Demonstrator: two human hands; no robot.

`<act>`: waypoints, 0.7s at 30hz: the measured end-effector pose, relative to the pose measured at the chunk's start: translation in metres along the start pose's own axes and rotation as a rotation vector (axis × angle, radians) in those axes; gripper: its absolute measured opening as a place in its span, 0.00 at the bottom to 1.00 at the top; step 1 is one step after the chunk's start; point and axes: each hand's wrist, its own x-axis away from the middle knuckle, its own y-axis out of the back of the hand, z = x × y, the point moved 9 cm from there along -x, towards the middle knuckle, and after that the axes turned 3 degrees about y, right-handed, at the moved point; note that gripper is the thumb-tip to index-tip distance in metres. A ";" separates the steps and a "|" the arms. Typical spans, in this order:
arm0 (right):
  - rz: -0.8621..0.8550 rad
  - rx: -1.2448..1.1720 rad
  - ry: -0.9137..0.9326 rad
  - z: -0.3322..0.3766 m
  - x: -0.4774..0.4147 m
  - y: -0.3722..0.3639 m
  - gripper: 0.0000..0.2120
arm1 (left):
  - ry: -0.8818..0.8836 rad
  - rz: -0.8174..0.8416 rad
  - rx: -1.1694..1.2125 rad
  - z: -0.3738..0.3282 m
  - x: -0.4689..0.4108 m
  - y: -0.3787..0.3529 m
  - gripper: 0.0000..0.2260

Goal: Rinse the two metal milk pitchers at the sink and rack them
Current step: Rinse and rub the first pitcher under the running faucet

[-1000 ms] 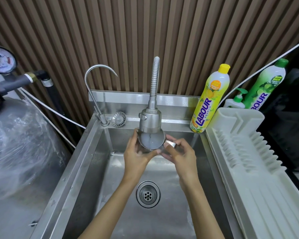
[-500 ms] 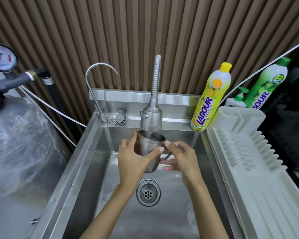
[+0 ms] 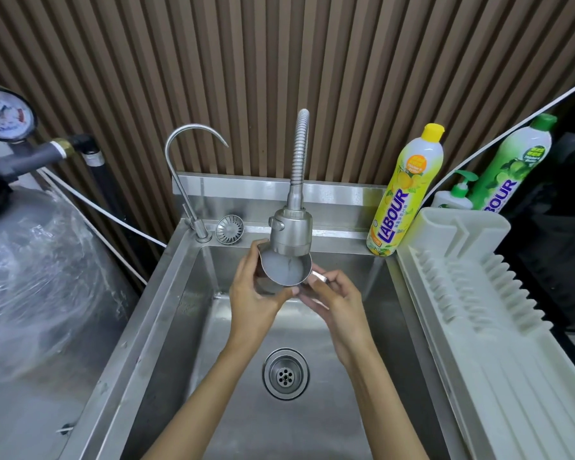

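Note:
A metal milk pitcher [image 3: 284, 272] is held upright directly under the spray head of the flexible tap [image 3: 291, 235], with cloudy water inside it. My left hand [image 3: 254, 295] wraps round the pitcher's body from the left. My right hand [image 3: 332, 295] pinches its handle on the right side. Both hands are over the back half of the steel sink [image 3: 186, 293]. The white dish rack [image 3: 478, 310] lies to the right of the sink and holds nothing. A second pitcher is not in view.
A thin gooseneck tap [image 3: 186, 154] and a loose strainer [image 3: 229, 229] sit at the sink's back left. Yellow [image 3: 402, 194] and green [image 3: 512, 164] detergent bottles and a pump bottle [image 3: 455, 197] stand behind the rack. The drain [image 3: 285, 373] is below my hands. A wrapped tank [image 3: 30, 277] stands left.
The pitcher dipped and tilted away from the spray head half a second ago, then came back up under it; it now holds cloudy water. Both hands kept their grip.

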 end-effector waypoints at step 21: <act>-0.104 0.353 0.139 0.034 0.007 0.012 0.10 | 0.171 0.104 0.184 0.012 0.003 -0.018 0.33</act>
